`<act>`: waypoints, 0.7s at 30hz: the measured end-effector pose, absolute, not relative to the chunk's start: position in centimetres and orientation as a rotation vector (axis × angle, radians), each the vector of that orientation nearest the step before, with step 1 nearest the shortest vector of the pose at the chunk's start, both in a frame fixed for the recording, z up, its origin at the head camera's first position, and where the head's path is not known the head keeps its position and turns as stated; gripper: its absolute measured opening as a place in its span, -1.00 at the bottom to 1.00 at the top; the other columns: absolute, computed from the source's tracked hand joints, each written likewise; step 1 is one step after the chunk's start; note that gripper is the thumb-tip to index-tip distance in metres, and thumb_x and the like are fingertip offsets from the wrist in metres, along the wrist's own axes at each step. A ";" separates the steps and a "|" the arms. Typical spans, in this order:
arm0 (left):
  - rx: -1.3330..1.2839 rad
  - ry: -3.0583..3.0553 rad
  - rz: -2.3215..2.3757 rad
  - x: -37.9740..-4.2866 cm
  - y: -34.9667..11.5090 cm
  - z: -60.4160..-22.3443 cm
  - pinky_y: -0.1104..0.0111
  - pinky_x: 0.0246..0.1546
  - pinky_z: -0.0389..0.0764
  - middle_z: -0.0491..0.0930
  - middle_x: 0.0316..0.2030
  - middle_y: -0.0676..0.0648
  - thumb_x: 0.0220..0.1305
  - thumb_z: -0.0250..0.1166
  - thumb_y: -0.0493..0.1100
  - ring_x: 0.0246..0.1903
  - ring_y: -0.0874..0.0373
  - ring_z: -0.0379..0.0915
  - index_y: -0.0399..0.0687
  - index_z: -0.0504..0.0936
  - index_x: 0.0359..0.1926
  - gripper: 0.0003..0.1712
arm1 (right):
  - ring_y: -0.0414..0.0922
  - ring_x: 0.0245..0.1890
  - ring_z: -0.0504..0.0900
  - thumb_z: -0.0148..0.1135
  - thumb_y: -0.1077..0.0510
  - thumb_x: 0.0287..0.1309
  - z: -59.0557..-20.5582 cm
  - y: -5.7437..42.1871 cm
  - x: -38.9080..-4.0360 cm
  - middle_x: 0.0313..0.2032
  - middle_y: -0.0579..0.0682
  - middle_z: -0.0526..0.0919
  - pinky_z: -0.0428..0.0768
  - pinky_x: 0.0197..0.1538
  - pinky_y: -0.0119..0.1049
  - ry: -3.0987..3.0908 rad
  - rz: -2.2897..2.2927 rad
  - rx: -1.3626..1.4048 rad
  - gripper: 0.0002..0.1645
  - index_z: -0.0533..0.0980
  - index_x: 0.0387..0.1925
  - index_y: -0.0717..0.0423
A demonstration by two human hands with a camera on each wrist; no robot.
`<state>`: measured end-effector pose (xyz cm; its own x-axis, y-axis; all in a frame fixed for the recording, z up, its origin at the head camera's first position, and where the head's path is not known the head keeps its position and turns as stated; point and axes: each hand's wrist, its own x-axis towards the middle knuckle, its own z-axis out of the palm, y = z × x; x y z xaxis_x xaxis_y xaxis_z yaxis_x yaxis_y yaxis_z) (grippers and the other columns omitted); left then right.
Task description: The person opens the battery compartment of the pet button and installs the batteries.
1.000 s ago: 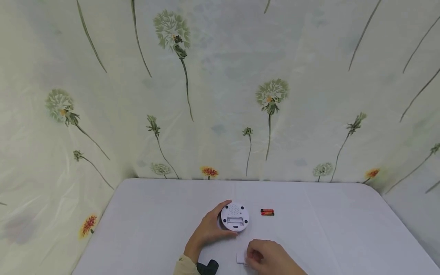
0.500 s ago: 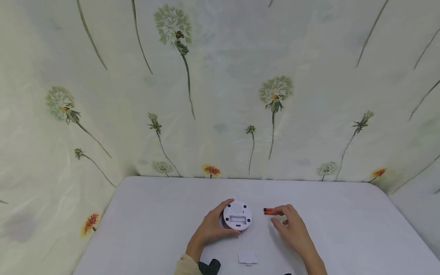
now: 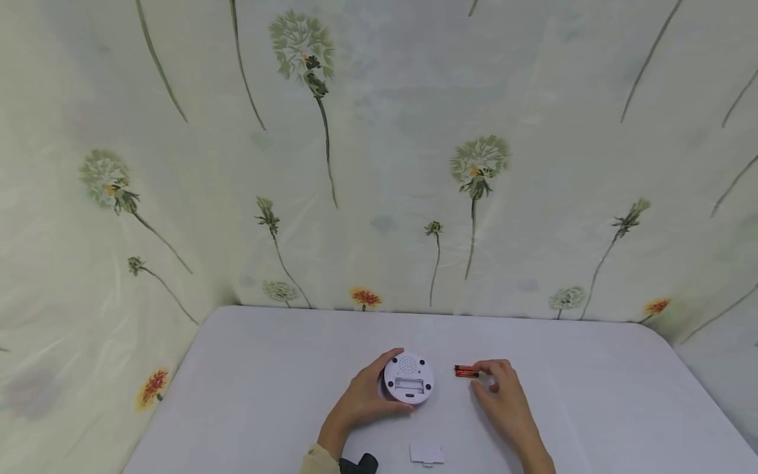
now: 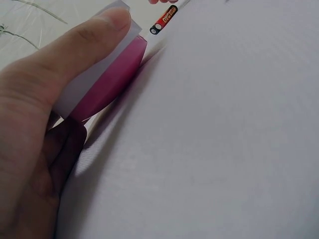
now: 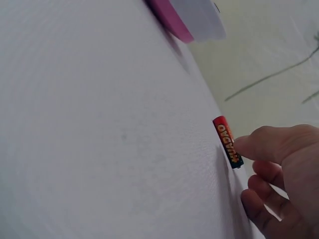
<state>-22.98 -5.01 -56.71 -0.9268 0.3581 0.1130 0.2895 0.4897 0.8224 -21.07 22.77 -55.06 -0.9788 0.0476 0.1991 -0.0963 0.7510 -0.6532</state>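
Two batteries (image 3: 466,371) on table (image 3: 266,395), right of disc (image 3: 408,376); flat cover (image 3: 427,453) nearer the person; with left hand (image 3: 364,397), grips disc's rim; with right hand (image 3: 503,395), touches batteries' end; cannot tell whether pinching.

Dim, diffuse light leaves faint sheen on pale flower-printed sheeting (image 3: 379,145) and a soft shadow beside a round white-and-magenta device (image 4: 110,82).

Hands (image 3: 362,400) at white device (image 3: 407,370), red batteries (image 3: 465,372)
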 end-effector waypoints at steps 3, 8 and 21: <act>0.578 2.642 1.440 -22.9 -5.1 -56.7 0.08 0.26 0.33 0.33 0.30 0.16 -0.33 0.56 0.24 0.29 0.16 0.27 0.44 0.15 0.38 0.18 | -0.14 -0.10 0.43 0.33 0.26 0.03 -55.3 22.8 -21.1 -0.13 -0.05 0.49 0.46 -0.20 -0.40 -2.744 1.034 0.058 -0.69 0.54 -0.14 0.00; 0.577 2.634 1.444 -23.0 -5.1 -56.8 0.09 0.27 0.32 0.32 0.30 0.19 -0.34 0.56 0.25 0.28 0.19 0.26 0.43 0.15 0.38 0.19 | -0.16 -0.13 0.45 0.35 0.27 0.00 -55.6 22.9 -21.1 -0.16 -0.06 0.52 0.47 -0.21 -0.40 -2.722 1.009 0.113 -0.66 0.55 -0.12 0.03; 0.589 2.619 1.443 -23.0 -5.1 -56.7 0.09 0.28 0.31 0.31 0.31 0.19 -0.32 0.54 0.28 0.30 0.20 0.24 0.42 0.14 0.39 0.19 | -0.13 -0.12 0.44 0.33 0.23 0.04 -55.5 22.8 -21.4 -0.12 -0.04 0.49 0.48 -0.18 -0.34 -2.826 0.957 0.054 -0.68 0.58 -0.11 -0.01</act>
